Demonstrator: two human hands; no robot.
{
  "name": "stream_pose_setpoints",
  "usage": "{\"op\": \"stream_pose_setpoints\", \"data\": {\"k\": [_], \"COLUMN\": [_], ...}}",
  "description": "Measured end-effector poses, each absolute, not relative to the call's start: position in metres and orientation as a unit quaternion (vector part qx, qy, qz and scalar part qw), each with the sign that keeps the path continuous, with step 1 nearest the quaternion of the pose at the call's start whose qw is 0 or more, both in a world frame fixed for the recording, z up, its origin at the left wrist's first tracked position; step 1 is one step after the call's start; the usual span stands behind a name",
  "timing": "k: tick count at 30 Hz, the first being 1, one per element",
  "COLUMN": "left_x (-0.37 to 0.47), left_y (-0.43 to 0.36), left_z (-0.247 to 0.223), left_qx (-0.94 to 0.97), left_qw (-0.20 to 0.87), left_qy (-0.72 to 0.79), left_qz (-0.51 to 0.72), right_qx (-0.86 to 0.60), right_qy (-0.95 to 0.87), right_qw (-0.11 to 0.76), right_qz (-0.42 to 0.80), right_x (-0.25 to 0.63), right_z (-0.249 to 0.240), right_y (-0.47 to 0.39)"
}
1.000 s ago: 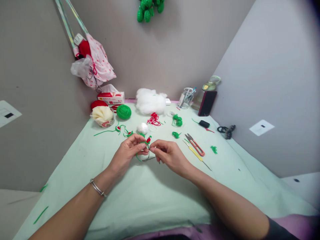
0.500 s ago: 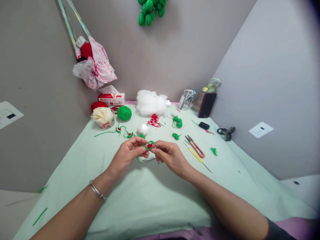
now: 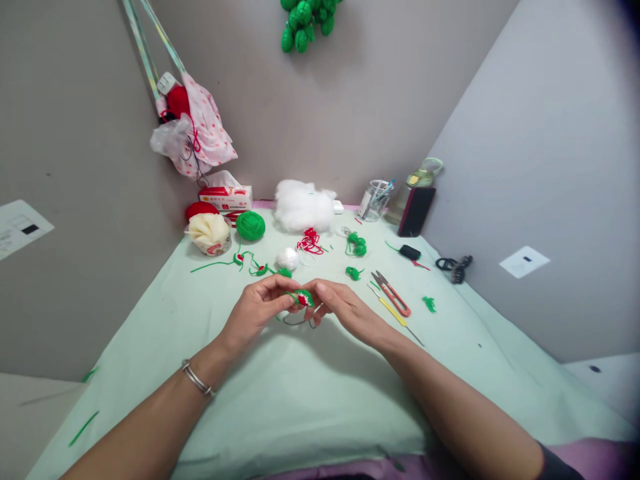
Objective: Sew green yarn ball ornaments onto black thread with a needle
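My left hand (image 3: 257,310) pinches a small crocheted piece (image 3: 303,298), green along its edge with red and white in the middle. Facing it, my right hand (image 3: 343,308) has its thumb raised and its fingers curved beside the piece's right end, at or touching it. Below the piece a thin dark cord (image 3: 295,324) loops between the hands; where its ends go is hidden. Just beyond the fingers lies a green crocheted bit (image 3: 285,273). A white ball of yarn (image 3: 287,258) sits behind it.
Red-handled snips (image 3: 393,295) and a yellow-handled crochet hook (image 3: 393,311) lie to the right. Farther back are stuffing (image 3: 305,207), a green yarn ball (image 3: 251,226), red yarn (image 3: 310,241), a jar of pens (image 3: 373,203) and a phone (image 3: 417,212). Green-red pieces (image 3: 259,269) lie left.
My right thumb has lifted away from the crocheted piece, which both hands pinched before. The piece has tilted and sits slightly lower, with more of its red and white showing.
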State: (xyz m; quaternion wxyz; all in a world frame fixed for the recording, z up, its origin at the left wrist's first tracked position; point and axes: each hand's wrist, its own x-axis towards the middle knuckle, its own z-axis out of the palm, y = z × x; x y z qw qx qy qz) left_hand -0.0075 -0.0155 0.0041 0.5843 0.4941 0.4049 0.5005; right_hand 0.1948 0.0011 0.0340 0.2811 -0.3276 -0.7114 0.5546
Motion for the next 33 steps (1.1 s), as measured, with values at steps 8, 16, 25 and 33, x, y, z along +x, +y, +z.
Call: {"op": "stream_pose_setpoints", "data": {"k": [8, 16, 25, 33], "left_x": [-0.003, 0.0, 0.006, 0.007], "left_y": [-0.017, -0.02, -0.021, -0.02], "left_z": [0.003, 0.005, 0.001, -0.003], "left_qx": [0.462, 0.496, 0.453, 0.437], "left_qw": [0.616, 0.62, 0.612, 0.635], "left_qy": [0.401, 0.387, 0.404, 0.373], "left_qz": [0.497, 0.47, 0.507, 0.516], "right_qx": [-0.345, -0.376, -0.385, -0.386], "right_qy": [-0.675, -0.66, -0.619, -0.666], "right_qw": [0.302, 0.41, 0.421, 0.413], "right_qz": [0.578, 0.505, 0.54, 0.487], "right_x": [0.187, 0.182, 0.176, 0.181], "right_z": [0.029, 0.014, 0.009, 0.011], "right_y": [0.0, 0.002, 0.002, 0.003]}}
